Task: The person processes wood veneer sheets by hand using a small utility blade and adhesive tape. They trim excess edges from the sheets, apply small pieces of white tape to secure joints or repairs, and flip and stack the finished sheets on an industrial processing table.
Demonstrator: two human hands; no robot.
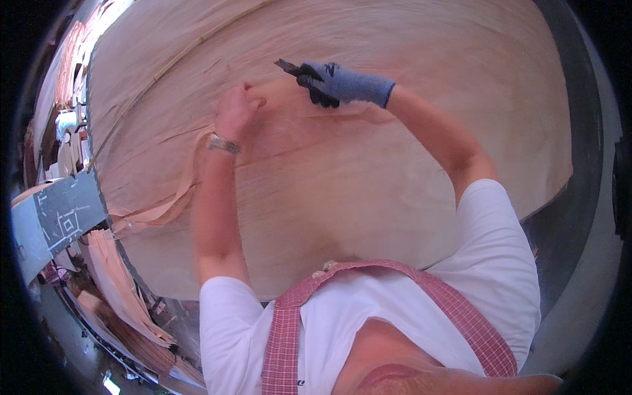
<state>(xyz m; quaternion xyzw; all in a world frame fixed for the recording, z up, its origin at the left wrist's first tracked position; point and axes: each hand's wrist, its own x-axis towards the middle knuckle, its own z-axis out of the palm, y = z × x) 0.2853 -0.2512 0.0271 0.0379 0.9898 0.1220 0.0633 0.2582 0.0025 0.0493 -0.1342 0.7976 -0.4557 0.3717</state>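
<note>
A broad sheet of pale wood veneer (342,197) covers the work surface under both hands. My bare left hand (237,113), with a metal watch (224,144) at the wrist, is over the upper middle of the sheet. Its fingers are curled and a little blurred. A narrow veneer strip (187,181) runs up to this hand from the left edge; the grip itself is partly hidden. To its right, my right hand (321,82), in a blue-grey glove with dark fingers, is closed around a dark knife (288,66). The knife's tip points left, above the sheet.
Across the upper left of the sheet runs a long thin ridge or strip (158,78). A grey-blue board with white marks (69,207) juts in at the left edge. Stacked veneer pieces (122,283) lie below it. A dark border (582,125) curves along the right.
</note>
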